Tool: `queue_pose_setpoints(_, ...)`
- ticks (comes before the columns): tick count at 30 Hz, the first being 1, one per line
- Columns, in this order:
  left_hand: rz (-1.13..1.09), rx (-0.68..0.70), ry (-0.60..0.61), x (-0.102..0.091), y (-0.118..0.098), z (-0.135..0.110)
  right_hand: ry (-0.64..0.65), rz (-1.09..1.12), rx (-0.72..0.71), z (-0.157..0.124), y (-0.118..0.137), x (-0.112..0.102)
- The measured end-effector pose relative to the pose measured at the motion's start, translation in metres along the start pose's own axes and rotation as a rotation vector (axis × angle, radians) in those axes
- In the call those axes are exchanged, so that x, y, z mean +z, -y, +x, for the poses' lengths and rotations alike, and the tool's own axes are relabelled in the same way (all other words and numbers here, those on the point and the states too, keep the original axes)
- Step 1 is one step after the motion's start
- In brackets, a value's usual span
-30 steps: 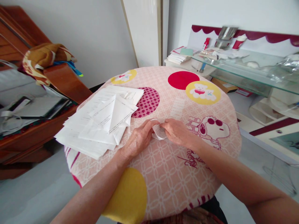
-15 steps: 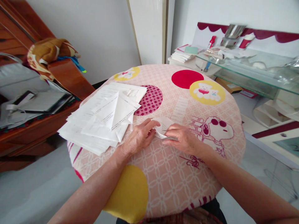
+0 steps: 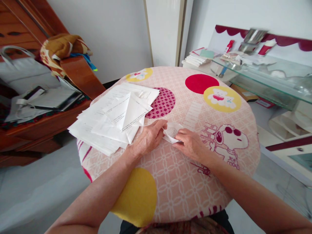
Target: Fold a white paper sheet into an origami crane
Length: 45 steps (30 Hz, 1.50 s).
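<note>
small white paper (image 3: 172, 131) | near edge turned up | held between both hands (image 3: 149, 138) (image 3: 191, 143) | over pink tablecloth (image 3: 177, 175)

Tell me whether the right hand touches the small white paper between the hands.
Touching: the head view shows the right hand pinching the small white paper at its right end.

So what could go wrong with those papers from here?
The small white paper is held between the left hand and right hand, so an uneven pull might crease or tear it.

The loose paper stack lies close by the left wrist, which could nudge sheets askew.

The stack also seems to reach past the table's left edge, so a bump might send some to the floor.
</note>
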<state>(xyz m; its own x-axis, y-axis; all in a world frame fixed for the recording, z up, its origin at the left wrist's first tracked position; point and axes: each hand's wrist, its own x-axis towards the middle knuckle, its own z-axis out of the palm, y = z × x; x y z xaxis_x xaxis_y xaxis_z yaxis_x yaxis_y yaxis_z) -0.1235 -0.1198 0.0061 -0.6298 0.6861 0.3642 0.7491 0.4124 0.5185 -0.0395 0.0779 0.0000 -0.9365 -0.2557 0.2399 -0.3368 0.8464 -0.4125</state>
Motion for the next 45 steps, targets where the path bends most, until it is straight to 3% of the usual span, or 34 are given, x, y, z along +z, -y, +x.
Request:
queue_pose_setpoints(8, -0.010, -0.030, 0.004, 0.000, -0.002, 0.000, 0.003, -0.011, 0.007, 0.002, 0.002, 0.005)
queue_pose_setpoints(10, -0.005, -0.035, 0.012, -0.001, -0.002, 0.000, -0.082, 0.042, 0.010, -0.002, 0.002, 0.002)
queue_pose_setpoints(14, 0.015, -0.032, 0.021, -0.002, -0.002, 0.000, -0.368, 0.191, -0.022, -0.004, -0.001, -0.009)
queue_pose_setpoints(17, 0.025, -0.027, 0.025, -0.001, -0.002, 0.000, -0.442, 0.271, 0.074, 0.006, -0.011, -0.013)
queue_pose_setpoints(19, 0.034, -0.027, 0.021, -0.001, -0.002, 0.000, -0.404, 0.238, 0.131, 0.017, -0.020, -0.012)
queue_pose_setpoints(22, 0.047, -0.031, 0.008, -0.001, -0.003, 0.000, -0.217, 0.226, 0.196, 0.034, -0.032, -0.007)
queue_pose_setpoints(26, 0.044, -0.012, 0.005, 0.000, -0.003, 0.001, -0.031, 0.252, 0.184, 0.043, -0.037, -0.002)
queue_pose_setpoints(34, 0.072, 0.028, 0.018, 0.000, -0.001, 0.000, -0.065, 0.235, 0.145, 0.040, -0.038, 0.001)
queue_pose_setpoints(36, 0.081, 0.029, 0.019, -0.001, -0.002, -0.001, -0.167, 0.249, 0.131, 0.034, -0.035, -0.006)
queue_pose_setpoints(39, 0.081, 0.047, 0.016, -0.003, -0.003, -0.001, -0.432, 0.229, 0.067, 0.016, -0.024, -0.020)
queue_pose_setpoints(40, 0.078, 0.053, 0.019, -0.004, -0.004, -0.001, -0.442, 0.231, 0.020, 0.009, -0.019, -0.024)
queue_pose_setpoints(42, 0.073, 0.058, 0.028, -0.004, -0.005, -0.001, -0.358, 0.219, -0.091, -0.005, -0.010, -0.028)
queue_pose_setpoints(45, 0.068, 0.065, 0.041, -0.003, -0.003, 0.000, -0.169, 0.122, -0.127, -0.019, -0.005, -0.024)
